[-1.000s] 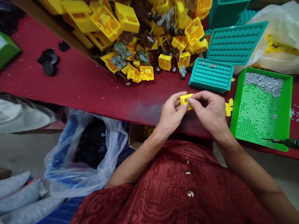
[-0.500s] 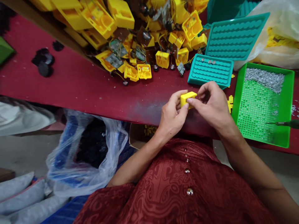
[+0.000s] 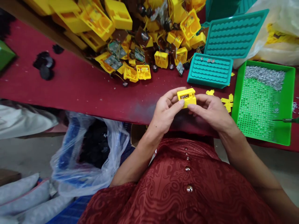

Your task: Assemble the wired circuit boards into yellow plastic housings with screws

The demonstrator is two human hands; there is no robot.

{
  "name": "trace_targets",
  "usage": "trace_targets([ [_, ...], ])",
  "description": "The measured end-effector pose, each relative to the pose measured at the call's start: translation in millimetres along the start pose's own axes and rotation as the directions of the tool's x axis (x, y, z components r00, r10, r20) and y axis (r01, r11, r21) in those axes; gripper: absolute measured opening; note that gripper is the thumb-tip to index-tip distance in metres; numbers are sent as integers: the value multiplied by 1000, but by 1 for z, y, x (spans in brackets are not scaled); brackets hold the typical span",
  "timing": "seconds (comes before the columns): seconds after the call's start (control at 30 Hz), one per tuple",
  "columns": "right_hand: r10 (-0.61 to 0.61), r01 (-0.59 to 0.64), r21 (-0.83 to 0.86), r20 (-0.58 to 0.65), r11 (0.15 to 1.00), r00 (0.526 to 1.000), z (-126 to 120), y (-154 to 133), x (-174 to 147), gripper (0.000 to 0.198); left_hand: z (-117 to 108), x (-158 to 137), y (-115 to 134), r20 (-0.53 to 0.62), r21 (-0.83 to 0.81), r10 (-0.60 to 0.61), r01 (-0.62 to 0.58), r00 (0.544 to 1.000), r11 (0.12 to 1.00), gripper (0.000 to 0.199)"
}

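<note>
Head view: both hands at the near edge of the red tabletop, yellow case between them, slotted face up. Left hand has fingers closed on its left side, thumb on front. Right hand pinches the lower right corner, thumb in front, fingers partly hidden behind. Small metallic bits sit in the case's slot.

Containers: green tray, right, perforated floor, silver pins heaped at far end; thin dark tool pokes in over its right rim. Teal box, ridged top, three silver discs in the far grooves. Teal panel, also ridged, tilted behind it. Clear bag, far right, yellow parts inside. Blue crate below, left, plastic-lined, black parts inside. Yellow clips lie loose beside the tray. Pile of open cases, wires and boards at the far side.
</note>
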State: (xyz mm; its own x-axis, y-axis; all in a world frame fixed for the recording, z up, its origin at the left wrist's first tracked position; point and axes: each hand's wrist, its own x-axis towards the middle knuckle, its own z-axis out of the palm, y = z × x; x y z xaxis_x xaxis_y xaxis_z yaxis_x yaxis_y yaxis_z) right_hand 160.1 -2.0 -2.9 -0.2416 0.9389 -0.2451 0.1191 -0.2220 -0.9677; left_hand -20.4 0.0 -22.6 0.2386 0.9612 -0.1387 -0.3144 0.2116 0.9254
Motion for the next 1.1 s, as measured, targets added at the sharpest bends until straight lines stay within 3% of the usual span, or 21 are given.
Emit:
trace_targets([
  [0.27, -74, 54, -158, -120, 986, 990, 7, 13, -11, 57, 9, 4, -8, -89, 107, 8, 1, 996, 994, 34],
  [0.4, -62, 15, -248, -183, 969, 981, 1, 16, -21, 48, 8, 5, -11, -81, 9, -160, 162, 984, 987, 32],
  [0.53, -238, 90, -399, -338, 913, 911, -13, 11, -28, 22, 8, 2, -7, -43, -86, -311, 307, 949, 948, 34],
  [0.67, -351, 177, -525, -253, 833, 902, -23, 7, -25, 11, 10, -2, -5, -9, -71, -323, 322, 946, 944, 44],
  [0.93, -275, 151, -574, -136, 805, 952, -30, 8, -20, 7, 8, -5, -7, 31, 20, -348, 347, 937, 938, 48],
  [1.1, -315, 203, -625, -72, 754, 946, -29, 12, -25, 12, 8, -6, -8, 46, 36, -378, 376, 925, 926, 48],
])
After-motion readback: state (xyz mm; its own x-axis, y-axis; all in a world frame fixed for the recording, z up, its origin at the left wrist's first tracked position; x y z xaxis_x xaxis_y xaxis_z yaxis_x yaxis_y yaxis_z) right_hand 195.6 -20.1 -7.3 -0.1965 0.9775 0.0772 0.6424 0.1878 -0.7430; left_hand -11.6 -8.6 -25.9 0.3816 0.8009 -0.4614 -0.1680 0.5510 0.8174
